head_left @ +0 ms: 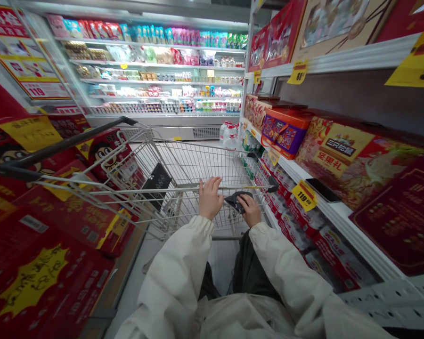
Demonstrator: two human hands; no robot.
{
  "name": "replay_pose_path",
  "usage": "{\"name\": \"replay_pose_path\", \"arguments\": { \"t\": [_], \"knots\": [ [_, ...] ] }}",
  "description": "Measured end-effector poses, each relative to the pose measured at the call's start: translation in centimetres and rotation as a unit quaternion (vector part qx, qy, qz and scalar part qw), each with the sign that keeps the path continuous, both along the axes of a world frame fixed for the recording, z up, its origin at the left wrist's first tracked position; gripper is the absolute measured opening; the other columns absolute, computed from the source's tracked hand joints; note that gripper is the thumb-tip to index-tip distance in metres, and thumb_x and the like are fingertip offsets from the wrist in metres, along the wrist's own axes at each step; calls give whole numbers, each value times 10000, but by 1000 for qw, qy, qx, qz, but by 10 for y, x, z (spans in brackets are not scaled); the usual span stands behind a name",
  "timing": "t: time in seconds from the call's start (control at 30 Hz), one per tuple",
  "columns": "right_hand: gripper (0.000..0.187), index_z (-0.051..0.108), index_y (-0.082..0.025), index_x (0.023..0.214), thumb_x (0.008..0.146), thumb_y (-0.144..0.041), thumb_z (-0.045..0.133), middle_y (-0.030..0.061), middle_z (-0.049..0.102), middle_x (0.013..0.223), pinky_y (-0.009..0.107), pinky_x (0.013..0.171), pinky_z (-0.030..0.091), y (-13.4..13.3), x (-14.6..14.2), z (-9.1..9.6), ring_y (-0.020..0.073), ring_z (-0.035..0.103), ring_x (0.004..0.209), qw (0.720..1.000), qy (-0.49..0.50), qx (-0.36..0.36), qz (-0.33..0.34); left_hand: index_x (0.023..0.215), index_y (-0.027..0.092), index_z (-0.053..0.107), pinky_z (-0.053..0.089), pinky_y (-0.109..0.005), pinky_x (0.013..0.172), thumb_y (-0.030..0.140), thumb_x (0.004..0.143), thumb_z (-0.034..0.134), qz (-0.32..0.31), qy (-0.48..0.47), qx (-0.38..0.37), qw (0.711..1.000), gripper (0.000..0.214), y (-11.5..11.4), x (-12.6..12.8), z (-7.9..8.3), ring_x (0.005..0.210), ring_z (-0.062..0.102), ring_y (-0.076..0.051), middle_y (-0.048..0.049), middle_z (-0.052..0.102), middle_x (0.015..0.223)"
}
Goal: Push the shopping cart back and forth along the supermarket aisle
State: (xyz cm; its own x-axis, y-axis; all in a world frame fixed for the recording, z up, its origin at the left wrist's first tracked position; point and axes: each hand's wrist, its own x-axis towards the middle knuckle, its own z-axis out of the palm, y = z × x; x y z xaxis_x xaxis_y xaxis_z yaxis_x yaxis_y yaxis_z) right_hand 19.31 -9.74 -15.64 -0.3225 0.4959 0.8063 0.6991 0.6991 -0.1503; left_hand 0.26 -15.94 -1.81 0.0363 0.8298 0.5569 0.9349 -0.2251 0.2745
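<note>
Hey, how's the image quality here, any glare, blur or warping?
In the head view, wide-angle warping bows the shopping cart and the shelf edge; the refrigerated case glows brightly with some glare; the hands look fairly sharp, without obvious motion blur.

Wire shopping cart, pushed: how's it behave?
The wire shopping cart is likely light for its size, being open mesh. Its thin wire frame probably feels stiff but may rattle. Its length may swing wide near the shelves.

Bright, even store light; wide-angle bend at the edges.
We see the refrigerated display case (pixel 155 70) glowing from its own lights, a soft shadow beneath the upper white shelf (pixel 353 61), and the shopping cart (pixel 183 174) bowing with the wide lens, without obvious blur.
</note>
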Motion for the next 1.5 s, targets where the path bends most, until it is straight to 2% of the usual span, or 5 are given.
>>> {"name": "replay_pose_path", "arguments": {
  "t": [0.13,0.23,0.4,0.9,1.5],
  "knots": [
    [586,618,-181,1273,745,12,457,122,624,1267,456,1053,467,5,7,4,255,534,1233,999,0,35,-12,1322,209,533,135,-523,1224,191,816,471,-72,40,-60,995,509,25,26,-7,1362,429,-252,-53,551,1415],
    [547,635,-169,1248,762,10,459,126,642,1239,442,1027,493,10,11,6,254,552,1214,999,0,48,-21,1250,237,595,148,-498,1230,157,805,483,-74,43,-55,995,465,34,31,-20,1237,543,-228,-28,651,1285],
    [561,615,-182,1282,781,12,455,110,646,1249,425,1038,490,13,15,5,238,548,1230,999,10,41,-5,1197,252,622,166,-472,1231,112,777,508,-61,15,-12,998,456,36,29,-31,1204,564,-205,-4,685,1225],
    [521,632,-216,1274,819,-22,470,91,658,1242,398,1035,487,9,24,0,228,568,1206,998,13,49,-44,1275,240,570,186,-460,1211,96,758,500,-62,31,-15,997,541,24,21,-34,1274,509,-214,-2,629,1327],
    [651,611,-209,1298,715,30,449,84,640,1278,399,1056,472,13,47,-2,227,547,1234,999,15,7,-39,1288,258,556,205,-468,1199,111,745,517,-58,38,-26,997,564,25,18,-33,1259,512,-228,-10,634,1310]
  ]
}}
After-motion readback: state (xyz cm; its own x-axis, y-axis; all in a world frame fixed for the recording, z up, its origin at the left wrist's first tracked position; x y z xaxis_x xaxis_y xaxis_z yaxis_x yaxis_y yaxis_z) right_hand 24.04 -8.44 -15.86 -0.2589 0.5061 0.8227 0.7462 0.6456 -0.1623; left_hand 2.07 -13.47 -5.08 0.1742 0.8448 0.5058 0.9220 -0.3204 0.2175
